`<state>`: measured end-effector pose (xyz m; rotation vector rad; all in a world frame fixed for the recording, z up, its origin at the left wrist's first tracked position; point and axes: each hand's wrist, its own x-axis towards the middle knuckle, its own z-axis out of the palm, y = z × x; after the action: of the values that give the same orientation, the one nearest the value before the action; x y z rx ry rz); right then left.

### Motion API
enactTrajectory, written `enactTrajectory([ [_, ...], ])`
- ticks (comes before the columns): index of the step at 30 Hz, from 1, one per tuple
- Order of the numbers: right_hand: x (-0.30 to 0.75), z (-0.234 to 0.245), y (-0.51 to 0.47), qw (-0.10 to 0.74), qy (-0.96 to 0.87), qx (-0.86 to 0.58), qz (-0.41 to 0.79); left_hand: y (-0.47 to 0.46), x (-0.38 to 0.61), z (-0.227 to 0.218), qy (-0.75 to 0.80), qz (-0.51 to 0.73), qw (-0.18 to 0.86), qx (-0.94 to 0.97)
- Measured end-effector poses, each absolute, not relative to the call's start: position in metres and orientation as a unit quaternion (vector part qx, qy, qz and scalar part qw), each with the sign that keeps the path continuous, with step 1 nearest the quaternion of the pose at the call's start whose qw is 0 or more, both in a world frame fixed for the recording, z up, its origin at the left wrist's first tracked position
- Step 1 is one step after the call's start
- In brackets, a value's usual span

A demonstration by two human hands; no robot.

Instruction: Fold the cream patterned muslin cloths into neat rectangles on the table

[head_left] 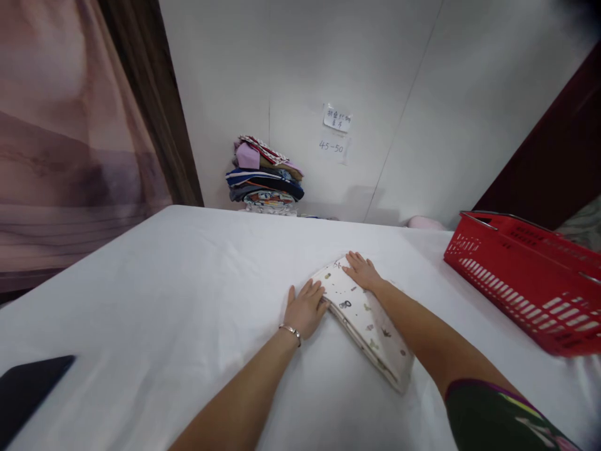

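Observation:
A folded white cloth (359,307) printed with small dark, green and brown figures lies slantwise on the white-covered table (188,282). It is folded into several layers, which show along its near left edge. My left hand (304,310), with a bracelet at the wrist, rests at the cloth's left corner, its fingers stretched out and the tips touching the edge. Flat on the far right part of the cloth lies my right hand (362,271), fingers extended. Neither hand grips anything. My right forearm hides part of the cloth's right side.
A red plastic basket (516,282) stands on the table's right side. Behind the far edge rises a stack of folded fabrics (265,175) against the wall. A dark flat object (32,394) lies at the near left. A pinkish curtain (70,144) hangs at the left.

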<state>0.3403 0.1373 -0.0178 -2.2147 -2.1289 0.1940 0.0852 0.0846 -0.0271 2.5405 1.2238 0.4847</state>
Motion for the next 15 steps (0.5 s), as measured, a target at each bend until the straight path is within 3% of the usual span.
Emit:
enactTrajectory([
  [6,0.348,0.000,0.113,0.057,-0.674,-0.731,0.090,0.086,0.084,-0.027,0.423,0.151,0.137,0.883],
  [10,0.370,-0.002,0.064,0.034,-0.667,-0.743,0.051,0.087,0.086,-0.026,0.421,0.145,0.141,0.884],
  [15,0.388,-0.005,0.030,0.013,-0.611,-0.785,0.106,0.087,0.087,-0.026,0.418,0.127,0.142,0.888],
])
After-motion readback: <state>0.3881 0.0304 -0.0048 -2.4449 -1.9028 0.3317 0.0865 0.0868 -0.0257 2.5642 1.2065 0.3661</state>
